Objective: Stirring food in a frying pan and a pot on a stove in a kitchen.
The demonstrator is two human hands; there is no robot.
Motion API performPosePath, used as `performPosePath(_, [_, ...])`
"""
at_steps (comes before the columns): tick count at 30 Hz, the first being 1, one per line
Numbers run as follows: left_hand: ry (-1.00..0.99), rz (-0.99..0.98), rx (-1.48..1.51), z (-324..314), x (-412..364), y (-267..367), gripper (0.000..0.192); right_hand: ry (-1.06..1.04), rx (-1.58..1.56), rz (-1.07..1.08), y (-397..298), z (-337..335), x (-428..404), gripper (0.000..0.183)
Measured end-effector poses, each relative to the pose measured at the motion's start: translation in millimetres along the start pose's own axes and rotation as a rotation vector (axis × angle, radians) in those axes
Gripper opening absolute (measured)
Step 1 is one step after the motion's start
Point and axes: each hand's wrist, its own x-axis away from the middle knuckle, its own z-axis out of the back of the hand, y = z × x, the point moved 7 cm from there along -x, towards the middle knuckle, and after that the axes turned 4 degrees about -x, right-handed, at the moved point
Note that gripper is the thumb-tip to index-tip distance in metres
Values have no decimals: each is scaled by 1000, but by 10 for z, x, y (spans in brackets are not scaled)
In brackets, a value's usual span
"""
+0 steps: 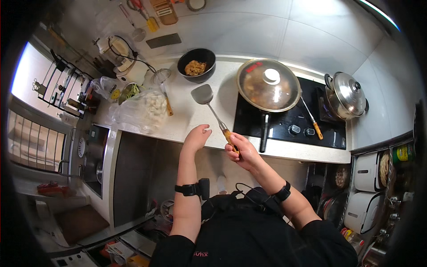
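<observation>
My right hand (244, 151) grips the wooden handle of a metal wok spatula (202, 94). The spatula's blade points away from me over the pale countertop (186, 106). My left hand (197, 137) is beside it, holding nothing, at the counter's front edge, with thumb and fingers a little apart. A wok with a glass lid (257, 90) stands on the black cooktop (280, 125); browned food shows dimly through the glass. Beyond the spatula's blade is a dark bowl (208, 71) with a brown cooked mass (195, 67) inside.
A lidded steel pot (350, 95) stands on the right burner. Another wooden-handled utensil (317, 130) leans beside the wok. On the left lie a wire skimmer (162, 78), a plastic bag of pale pieces (146, 110), green vegetables (133, 90) and a food processor (125, 66). The wok's handle (264, 133) juts over the front edge.
</observation>
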Motion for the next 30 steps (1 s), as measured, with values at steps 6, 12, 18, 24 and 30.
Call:
performPosePath(6, [-29, 44, 2, 357, -44, -523, 45, 214, 398, 81, 243, 186, -712, 38])
performPosePath(12, [-72, 40, 51, 415, -152, -982, 44, 374, 961, 390, 180, 148, -1164, 46])
performPosePath(18, [-147, -11, 81, 368, -258, -1014, 47, 532, 1486, 1060, -156, -171, -1182, 51])
performPosePath(24, [-212, -35, 82, 238, -415, -1010, 49, 716, 1629, 1005, -263, 84, -1457, 56])
performPosePath(30, [-277, -4, 123, 54, -526, -1001, 50, 742, 1652, 978, -203, 357, -1589, 57])
